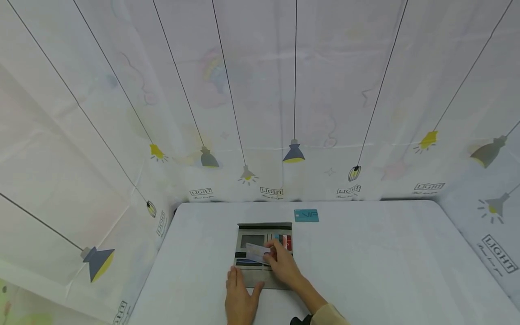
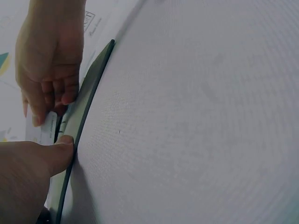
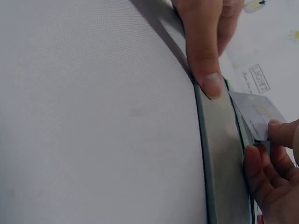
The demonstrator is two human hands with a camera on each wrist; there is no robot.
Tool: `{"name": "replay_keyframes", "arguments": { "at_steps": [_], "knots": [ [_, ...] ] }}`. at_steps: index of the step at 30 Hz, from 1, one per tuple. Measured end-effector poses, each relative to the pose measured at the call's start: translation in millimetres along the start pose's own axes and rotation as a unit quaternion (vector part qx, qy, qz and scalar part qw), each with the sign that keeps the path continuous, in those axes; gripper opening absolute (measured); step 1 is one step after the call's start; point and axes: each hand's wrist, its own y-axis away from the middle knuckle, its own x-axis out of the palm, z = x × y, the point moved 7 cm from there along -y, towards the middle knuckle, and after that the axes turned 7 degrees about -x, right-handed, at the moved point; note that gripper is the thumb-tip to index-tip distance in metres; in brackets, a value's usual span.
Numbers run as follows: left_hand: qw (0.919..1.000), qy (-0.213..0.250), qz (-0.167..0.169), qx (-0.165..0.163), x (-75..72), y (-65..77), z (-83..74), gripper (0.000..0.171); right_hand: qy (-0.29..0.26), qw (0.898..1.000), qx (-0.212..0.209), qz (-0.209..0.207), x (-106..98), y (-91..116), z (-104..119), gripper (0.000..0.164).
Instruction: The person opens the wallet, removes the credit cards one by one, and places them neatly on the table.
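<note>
An unfolded grey wallet lies on the table with cards in its slots. Between thumb and fingers my right hand pinches a pale card, tilted over the wallet's middle; the right wrist view shows the same card from its printed side. My left hand rests at the wallet's near left corner, fingers extended along its left side. Its thumb presses on the near edge of the wallet, and the fingers are out of sight in the left wrist view.
A teal card marked VIP lies on the white table, beyond the wallet and to its right. Red and blue cards show in the wallet's right pockets. A white curtain printed with hanging lamps stands behind the table.
</note>
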Motion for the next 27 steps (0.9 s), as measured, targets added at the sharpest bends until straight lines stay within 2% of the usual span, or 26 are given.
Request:
{"name": "replay_keyframes", "arguments": {
  "at_steps": [5, 8, 12, 14, 20, 23, 27],
  "knots": [
    [0.9999, 0.01, -0.009, 0.01, -2.1, -0.2, -0.2, 0.091, -0.094, 0.994, 0.053, -0.014, -14, 8, -11, 0.022],
    [0.9999, 0.01, -0.006, 0.01, -1.9, -1.2, -0.4, 0.09, -0.133, 0.986, 0.091, -0.027, -24, 12, -18, 0.029],
    [1.0, 0.006, 0.004, 0.0, -1.0, -1.7, -0.2, 0.091, -0.093, 0.989, 0.103, -0.051, -42, 16, -23, 0.033],
    [0.9999, 0.006, 0.008, -0.005, -0.5, -1.5, -0.2, 0.091, -0.071, 0.99, 0.101, -0.066, -50, 17, -27, 0.03],
    [0.9997, 0.003, 0.017, -0.016, 0.5, 0.0, -0.7, 0.092, -0.057, 0.982, 0.139, -0.115, -75, 22, -47, 0.02],
    [0.9997, -0.002, 0.02, -0.017, 1.0, 0.3, -0.7, 0.092, -0.035, 0.979, 0.159, -0.121, -86, 22, -58, 0.024],
    [0.9995, -0.008, 0.024, -0.019, 2.5, 0.1, -0.4, 0.093, 0.0, 0.978, 0.179, -0.108, -98, 22, -74, 0.031]
  ]
}}
